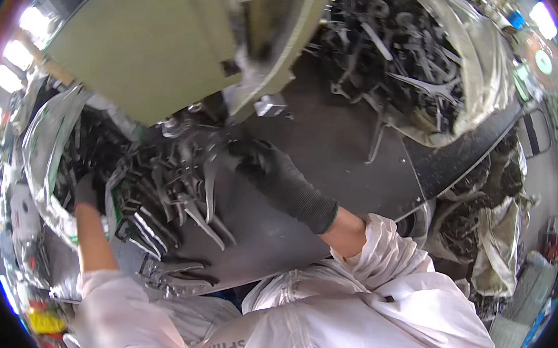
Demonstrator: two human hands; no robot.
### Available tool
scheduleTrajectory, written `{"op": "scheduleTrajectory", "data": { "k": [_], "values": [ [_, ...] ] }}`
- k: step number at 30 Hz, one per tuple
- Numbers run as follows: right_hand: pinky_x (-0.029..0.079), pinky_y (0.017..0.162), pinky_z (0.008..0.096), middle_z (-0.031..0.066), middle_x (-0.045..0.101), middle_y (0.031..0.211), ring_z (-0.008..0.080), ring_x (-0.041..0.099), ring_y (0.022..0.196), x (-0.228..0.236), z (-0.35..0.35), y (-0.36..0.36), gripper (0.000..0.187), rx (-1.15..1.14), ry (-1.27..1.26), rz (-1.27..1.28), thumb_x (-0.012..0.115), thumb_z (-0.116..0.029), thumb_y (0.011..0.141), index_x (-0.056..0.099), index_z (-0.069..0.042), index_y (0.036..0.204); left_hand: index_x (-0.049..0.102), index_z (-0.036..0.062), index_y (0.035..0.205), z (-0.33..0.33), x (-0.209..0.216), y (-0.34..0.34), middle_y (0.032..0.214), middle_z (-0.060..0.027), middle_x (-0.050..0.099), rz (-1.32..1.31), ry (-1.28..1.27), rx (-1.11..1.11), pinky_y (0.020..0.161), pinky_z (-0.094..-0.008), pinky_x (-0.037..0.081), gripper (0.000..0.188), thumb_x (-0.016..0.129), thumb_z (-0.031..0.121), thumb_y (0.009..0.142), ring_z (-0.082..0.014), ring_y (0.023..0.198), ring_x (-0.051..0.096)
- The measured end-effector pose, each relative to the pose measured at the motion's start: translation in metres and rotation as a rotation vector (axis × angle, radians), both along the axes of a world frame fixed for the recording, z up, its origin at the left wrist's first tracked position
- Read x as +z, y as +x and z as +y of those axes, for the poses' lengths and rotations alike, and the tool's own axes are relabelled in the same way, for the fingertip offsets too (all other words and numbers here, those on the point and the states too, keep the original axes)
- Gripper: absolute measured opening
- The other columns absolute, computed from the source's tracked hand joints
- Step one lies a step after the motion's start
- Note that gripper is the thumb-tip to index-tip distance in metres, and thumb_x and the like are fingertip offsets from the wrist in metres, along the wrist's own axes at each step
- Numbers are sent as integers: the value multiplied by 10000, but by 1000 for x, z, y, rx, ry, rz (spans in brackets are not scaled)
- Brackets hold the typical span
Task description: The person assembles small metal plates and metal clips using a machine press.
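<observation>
My left hand (pixel 85 193), in a grey glove, reaches down into a white woven sack (pixel 51 151) at the left. Dark metal parts in the sack hide its fingers. My right hand (pixel 263 170), in a dark grey knit glove, is over the metal table (pixel 275 232), just below the working end of a green machine (pixel 152 42). Its fingers are curled, and what they grip, if anything, cannot be made out. Between my hands lies a heap of curved, handle-like metal parts (pixel 208 188). Several more of these parts (pixel 178 272) lie by the table's near edge.
A large white sack (pixel 487 72) full of forked metal parts (pixel 422 74) stands open at the far right. One slim part (pixel 377 139) lies beside it on the table. The machine overhangs the upper left. Another sack (pixel 497 247) sits beyond the table's right edge.
</observation>
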State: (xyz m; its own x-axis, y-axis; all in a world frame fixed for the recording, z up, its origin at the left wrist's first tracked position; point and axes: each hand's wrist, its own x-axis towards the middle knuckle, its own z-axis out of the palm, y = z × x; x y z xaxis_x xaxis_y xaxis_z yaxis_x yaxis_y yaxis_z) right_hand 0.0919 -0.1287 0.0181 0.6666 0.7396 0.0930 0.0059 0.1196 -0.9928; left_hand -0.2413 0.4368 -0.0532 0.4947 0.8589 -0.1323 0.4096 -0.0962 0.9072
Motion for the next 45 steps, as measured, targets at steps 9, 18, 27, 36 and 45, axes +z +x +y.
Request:
{"op": "scheduleTrajectory", "data": {
  "k": [9,18,27,36,45],
  "values": [
    [414,863,452,223,496,1083,385,511,960,-7,-124,83,506,-968,-872,-970,607,-238,782,433,-79,1229,582,38,1047,-301,136,144,988,-92,608,-787,-564,-226,748,-207,466,235,543,-30,826,-145,895,571],
    [457,682,342,141,538,894,238,567,759,-26,-86,85,261,-642,-527,-478,579,-99,787,499,-14,1021,558,30,1035,-476,109,217,714,3,555,-82,-755,-413,435,-186,314,316,579,271,832,-55,540,492],
    [446,575,217,63,552,836,88,506,651,18,-24,51,356,-90,-90,372,491,-39,819,496,8,1171,473,-10,1119,-416,63,232,1008,-104,557,-195,-421,-502,777,-261,470,294,466,193,907,-156,890,569],
    [402,515,194,40,577,839,64,500,610,14,2,35,325,26,-218,151,531,-102,818,522,30,1115,491,-36,1140,-406,72,257,1112,-127,546,-41,214,-925,887,-329,411,346,367,215,937,-217,1028,533],
    [404,488,230,53,571,811,79,500,563,-4,4,32,236,83,-128,288,539,-81,829,529,42,1031,565,10,879,-400,76,257,950,-178,556,396,510,-621,802,-416,423,151,524,128,793,-351,871,534]
  ]
}}
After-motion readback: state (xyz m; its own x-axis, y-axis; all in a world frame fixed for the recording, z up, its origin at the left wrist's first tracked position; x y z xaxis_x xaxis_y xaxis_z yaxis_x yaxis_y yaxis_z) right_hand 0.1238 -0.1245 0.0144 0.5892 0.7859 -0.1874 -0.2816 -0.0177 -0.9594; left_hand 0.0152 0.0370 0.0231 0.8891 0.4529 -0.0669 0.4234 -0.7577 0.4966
